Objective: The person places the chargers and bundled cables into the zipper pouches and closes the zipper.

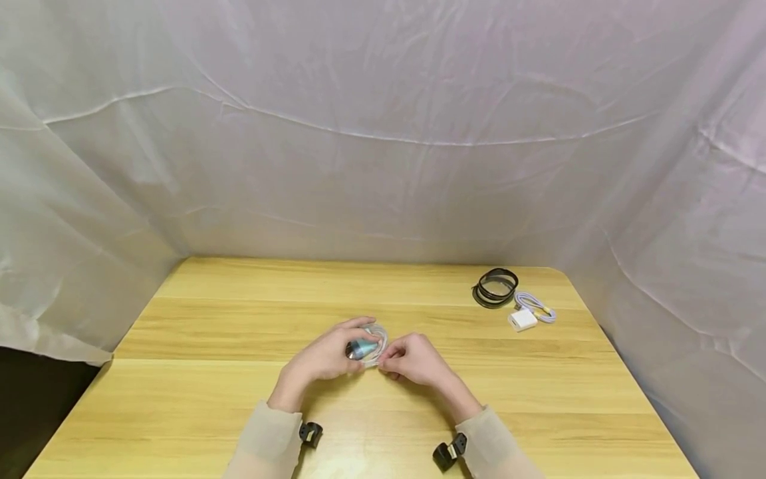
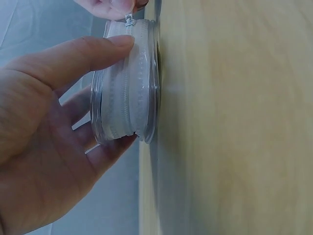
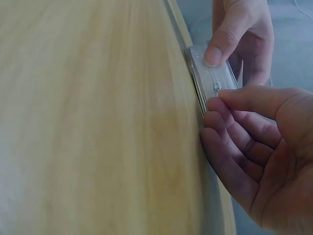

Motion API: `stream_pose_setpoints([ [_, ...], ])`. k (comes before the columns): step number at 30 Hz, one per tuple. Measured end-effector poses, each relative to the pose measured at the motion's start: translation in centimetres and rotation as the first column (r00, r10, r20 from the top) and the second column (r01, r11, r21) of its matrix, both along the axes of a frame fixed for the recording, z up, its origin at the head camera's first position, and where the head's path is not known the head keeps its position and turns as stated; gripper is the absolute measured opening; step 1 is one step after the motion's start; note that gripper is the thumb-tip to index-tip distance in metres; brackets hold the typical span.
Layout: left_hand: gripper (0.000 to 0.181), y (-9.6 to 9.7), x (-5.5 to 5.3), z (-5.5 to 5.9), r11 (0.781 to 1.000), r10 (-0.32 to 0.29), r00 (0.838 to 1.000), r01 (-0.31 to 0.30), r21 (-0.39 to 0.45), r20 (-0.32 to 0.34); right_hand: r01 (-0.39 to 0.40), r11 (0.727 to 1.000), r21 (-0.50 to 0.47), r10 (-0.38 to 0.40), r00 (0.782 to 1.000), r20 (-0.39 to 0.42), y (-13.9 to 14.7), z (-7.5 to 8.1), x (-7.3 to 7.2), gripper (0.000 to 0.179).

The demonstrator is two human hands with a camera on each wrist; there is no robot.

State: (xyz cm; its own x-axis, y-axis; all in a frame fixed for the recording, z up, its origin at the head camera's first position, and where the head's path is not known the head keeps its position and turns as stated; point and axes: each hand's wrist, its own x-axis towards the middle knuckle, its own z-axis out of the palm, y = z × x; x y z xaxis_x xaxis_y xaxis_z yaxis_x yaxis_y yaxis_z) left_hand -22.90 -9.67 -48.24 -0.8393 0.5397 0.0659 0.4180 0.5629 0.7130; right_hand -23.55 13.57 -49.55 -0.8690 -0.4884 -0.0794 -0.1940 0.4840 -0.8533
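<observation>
A round zippered case (image 2: 123,88) sat, seemingly on the table (image 1: 227,319), between the left hand (image 1: 326,352), which gripped it, and the right hand (image 1: 417,360), which pinched its zipper pull (image 3: 217,86); teal showed above whitish walls.

Charger (image 1: 522,320) on table (image 1: 239,319), behind and right of zip case (image 2: 117,93)

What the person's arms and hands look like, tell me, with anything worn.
The left hand and right hand are bare, no gloves visible. The left sleeve and right sleeve are plain pale beige. By the sleeve ends sit a black left device and a black right device, both small and blocky.
</observation>
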Motion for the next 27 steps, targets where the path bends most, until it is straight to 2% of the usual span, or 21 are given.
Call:
stream_pose_setpoints([
  [8,0.052,-0.06,0.05,0.20,1.000,-0.011,1.000,0.011,0.000,-0.012,0.043,0.999,0.008,-0.043,0.999,0.002,0.63,0.38,-0.28,0.006],
  [16,0.052,0.16,0.05,0.27,1.000,-0.005,1.000,0.005,-0.018,-0.006,0.052,0.999,0.005,-0.052,0.998,0.023,0.73,0.39,-0.39,0.005],
  [20,0.051,0.44,-0.02,0.28,1.000,0.003,1.000,-0.003,-0.030,-0.006,0.042,0.999,-0.012,-0.041,0.999,0.032,0.53,0.25,-0.31,0.005],
  [27,0.051,0.72,0.06,0.14,1.000,0.019,1.000,-0.019,0.013,-0.001,-0.004,0.999,-0.038,0.005,0.999,0.046,-0.05,0.23,0.19,0.005],
])
